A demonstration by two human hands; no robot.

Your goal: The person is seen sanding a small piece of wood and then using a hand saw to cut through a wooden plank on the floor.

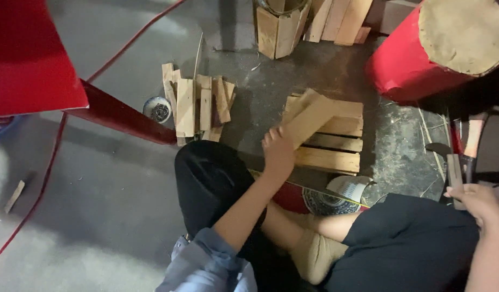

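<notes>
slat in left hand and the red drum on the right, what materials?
Slat in the left hand: looks like bare, unfinished wood, pale with visible grain. Red drum: glossy red side, possibly painted; flat tan end resembles stretched hide, can't confirm.

wood slat [309,120] over slatted panel [331,141], loose slat pile [198,105] left, drum [438,48] right

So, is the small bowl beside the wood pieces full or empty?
Not empty: the small bowl stands upright on the floor, holding dark small pieces; what they are, cannot tell.
</notes>
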